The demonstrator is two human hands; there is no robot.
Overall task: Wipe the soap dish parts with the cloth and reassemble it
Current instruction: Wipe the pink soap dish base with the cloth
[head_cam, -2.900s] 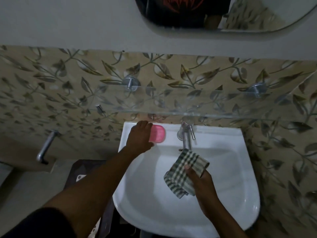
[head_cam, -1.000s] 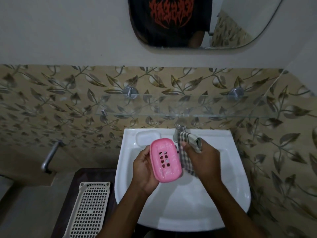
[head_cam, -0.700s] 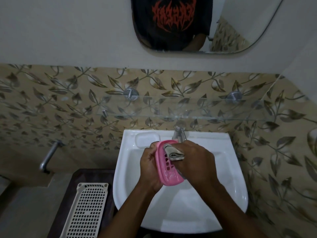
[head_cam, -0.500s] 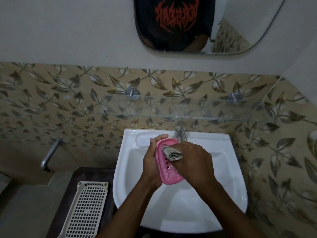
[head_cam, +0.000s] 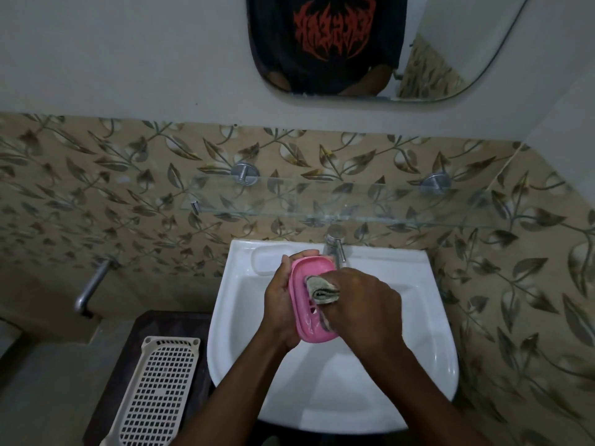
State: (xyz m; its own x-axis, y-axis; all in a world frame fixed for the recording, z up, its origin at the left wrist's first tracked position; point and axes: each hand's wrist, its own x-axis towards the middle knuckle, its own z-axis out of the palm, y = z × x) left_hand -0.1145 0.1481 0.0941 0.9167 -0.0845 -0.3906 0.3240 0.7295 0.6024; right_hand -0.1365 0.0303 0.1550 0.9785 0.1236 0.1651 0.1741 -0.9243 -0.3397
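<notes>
Surrounding the white sink [head_cam: 428,317]: tap [head_cam: 335,246] at centre, glass shelf [head_cam: 322,201] above, perforated tray [head_cam: 157,394] lower left | pink soap dish [head_cam: 301,284] gripped over the basin by left hand [head_cam: 280,304], long axis up-down in frame, hollow upward | cloth [head_cam: 322,289] bunched in right hand [head_cam: 363,310], pressed inside, covering its right side.

Dim, soft indoor light; a wide-angle view bent at the edges.

The brightest area is formed by the white sink [head_cam: 380,378], where pale sheen is seen on the wet-looking bowl and rim. The lower left corner and the tiles [head_cam: 96,194] at the far sides are left dark and murky. No hard shadows are cast. Straight lines are bowed by the lens, notably the glass shelf [head_cam: 338,214]. Fine detail is smeared by noise throughout.
</notes>
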